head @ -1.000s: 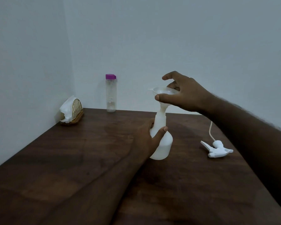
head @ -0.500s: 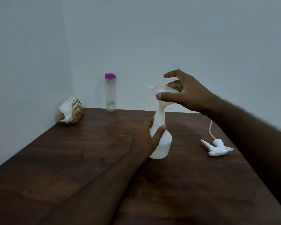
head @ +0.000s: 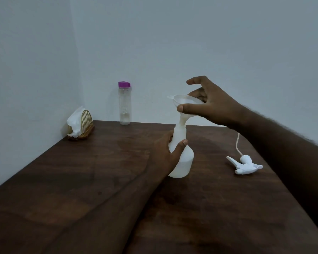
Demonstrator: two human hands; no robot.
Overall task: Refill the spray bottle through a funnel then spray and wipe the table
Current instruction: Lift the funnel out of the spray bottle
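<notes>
A white spray bottle (head: 184, 162) stands on the dark wooden table (head: 99, 171), its top off. My left hand (head: 165, 153) grips its neck and shoulder. A white funnel (head: 185, 105) sits tilted with its spout in the bottle's mouth. My right hand (head: 209, 105) pinches the funnel's rim between thumb and fingers, the index finger raised above it. The white trigger spray head (head: 246, 165) with its dip tube lies on the table to the right. A clear water bottle (head: 124, 103) with a purple cap stands at the back by the wall.
A gold wire holder with white tissues (head: 79, 123) sits in the back left corner against the walls. The table's right edge runs under my right forearm.
The funnel has tilted a little and my right hand has shifted slightly upward on its rim. My left hand and the bottle stay in place.
</notes>
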